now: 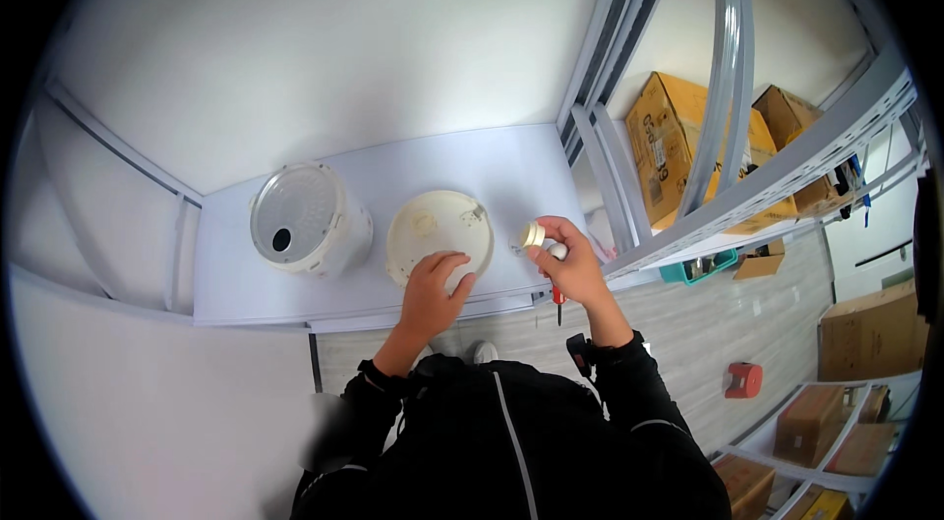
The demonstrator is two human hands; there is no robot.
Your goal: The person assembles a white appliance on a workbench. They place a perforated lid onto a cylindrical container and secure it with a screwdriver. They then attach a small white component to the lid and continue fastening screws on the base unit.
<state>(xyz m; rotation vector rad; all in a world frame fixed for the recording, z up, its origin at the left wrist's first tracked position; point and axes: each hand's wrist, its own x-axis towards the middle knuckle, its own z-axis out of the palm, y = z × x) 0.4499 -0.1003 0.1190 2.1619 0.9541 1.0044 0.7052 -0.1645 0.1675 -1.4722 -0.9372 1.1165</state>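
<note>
My left hand [434,296] is over the near edge of a round cream lid [462,237], its fingers loosely stretched and holding nothing. Whether the fingertips touch the lid is unclear. To the right of the lid, my right hand [578,274] pinches a small cream ring-shaped cap [533,234] between thumb and fingers. A small white rounded piece [558,251] shows by the same fingers. Below that hand, a red-handled screwdriver [559,295] points toward me; I cannot tell if it is held or lying at the table edge. A white plastic bucket [349,235] stands left of the lid.
The white table [256,299] backs onto a pale wall. At right, a grey metal shelf frame [688,235] rises beside it, holding a yellow-brown cardboard box [678,142]. On the floor are a teal bin [700,267] and a red stool [744,380]. More boxes fill shelves at lower right.
</note>
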